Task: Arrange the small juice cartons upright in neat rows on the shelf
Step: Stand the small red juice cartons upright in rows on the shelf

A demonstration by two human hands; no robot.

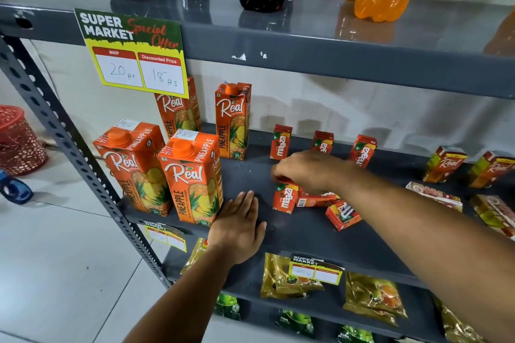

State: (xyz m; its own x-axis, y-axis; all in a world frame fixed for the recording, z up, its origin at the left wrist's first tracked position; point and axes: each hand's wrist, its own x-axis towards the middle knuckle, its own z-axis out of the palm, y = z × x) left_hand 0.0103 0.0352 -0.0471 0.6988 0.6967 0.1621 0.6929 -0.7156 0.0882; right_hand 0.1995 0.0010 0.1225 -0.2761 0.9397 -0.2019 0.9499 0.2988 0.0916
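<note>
My right hand (309, 172) pinches the top of an upright Maaza carton (284, 198) mid-shelf; two more cartons (342, 214) lie toppled at its three o'clock. My left hand (239, 227) rests flat, empty.

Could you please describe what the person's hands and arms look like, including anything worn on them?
Both are bare. The left hand and right hand carry no gloves, rings, watch or bracelets that show. No sleeves show on either forearm up to the picture's edge. Nails look short and unpainted.

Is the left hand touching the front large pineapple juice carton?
Cannot tell. In the head view the left hand lies flat on the shelf right beside the pineapple carton; no clear gap or contact shows.
</note>
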